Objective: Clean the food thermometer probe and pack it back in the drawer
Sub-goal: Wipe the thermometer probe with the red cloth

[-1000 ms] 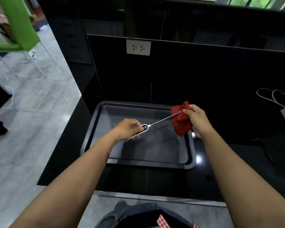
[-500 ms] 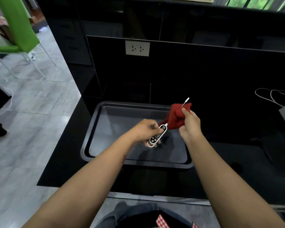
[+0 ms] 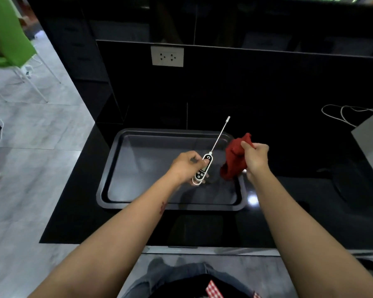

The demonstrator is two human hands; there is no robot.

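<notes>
Our right hand (image 3: 254,158), clutching the red cloth (image 3: 235,160), has slid off the probe (image 3: 219,135) of the left hand's (image 3: 184,166) thermometer (image 3: 204,168), suggesting wiping is done

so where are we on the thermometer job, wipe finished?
Possibly: the red cloth is off the probe, bunched in the right hand; cleanliness can't be judged. In hand: the left hand grips the thermometer over the tray, probe pointing up and away. Left: packing it away; no drawer is in view.
</notes>
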